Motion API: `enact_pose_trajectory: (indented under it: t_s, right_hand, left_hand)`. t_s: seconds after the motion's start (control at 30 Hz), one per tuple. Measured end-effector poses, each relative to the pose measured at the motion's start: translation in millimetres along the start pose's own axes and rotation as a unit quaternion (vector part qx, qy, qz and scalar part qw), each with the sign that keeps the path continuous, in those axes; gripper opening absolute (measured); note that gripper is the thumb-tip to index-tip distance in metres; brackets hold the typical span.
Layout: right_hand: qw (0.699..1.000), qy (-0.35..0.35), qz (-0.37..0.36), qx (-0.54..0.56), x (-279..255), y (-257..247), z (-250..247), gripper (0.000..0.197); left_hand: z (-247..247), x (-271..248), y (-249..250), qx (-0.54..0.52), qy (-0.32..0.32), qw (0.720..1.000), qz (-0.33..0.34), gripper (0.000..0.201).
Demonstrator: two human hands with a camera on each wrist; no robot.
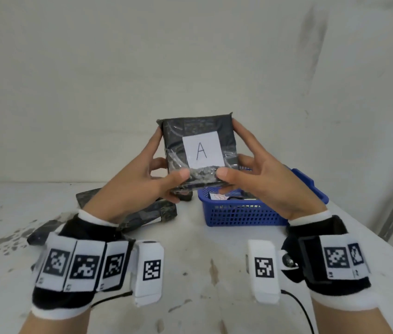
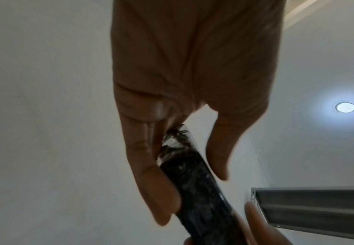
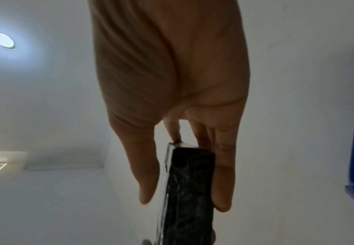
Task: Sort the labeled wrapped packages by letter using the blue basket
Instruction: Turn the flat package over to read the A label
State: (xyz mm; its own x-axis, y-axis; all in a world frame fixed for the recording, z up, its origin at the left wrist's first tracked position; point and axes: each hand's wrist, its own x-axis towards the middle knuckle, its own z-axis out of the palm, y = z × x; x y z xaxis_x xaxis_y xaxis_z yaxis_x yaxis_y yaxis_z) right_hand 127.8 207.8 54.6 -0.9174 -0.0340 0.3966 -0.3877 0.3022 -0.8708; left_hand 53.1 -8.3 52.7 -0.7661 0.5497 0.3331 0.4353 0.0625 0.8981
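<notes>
On the white surface (image 1: 214,261) I see the blue basket (image 1: 243,213) at right with at least one labeled package already in it (its letter is unreadable from here), so sorting is under way. Left of it, several dark packages (image 1: 149,215) lie unsorted; I judge most of the work remains. Raised above both, the A package (image 1: 200,150) faces me, label upright, pinched at its lower corners and sides by my left hand (image 1: 142,179) and right hand (image 1: 258,184), thumbs on front, fingers behind. It has not yet been placed.
</notes>
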Motion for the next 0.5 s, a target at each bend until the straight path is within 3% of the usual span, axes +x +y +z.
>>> enact_pose_trajectory:
  t_s: [0.27,0.5]
  right_hand:
    - [0.998,0.039,0.006,-0.047,0.7,-3.2,20.5,0.103]
    - [0.995,0.090,0.011,-0.047,3.7,-0.9,29.4,0.095]
  left_hand:
    - [1.6,-4.5,3.8,0.028,0.020,0.999,0.013,0.114]
    - [4.5,0.1,-0.7,0.043,0.047,0.998,0.021,0.102]
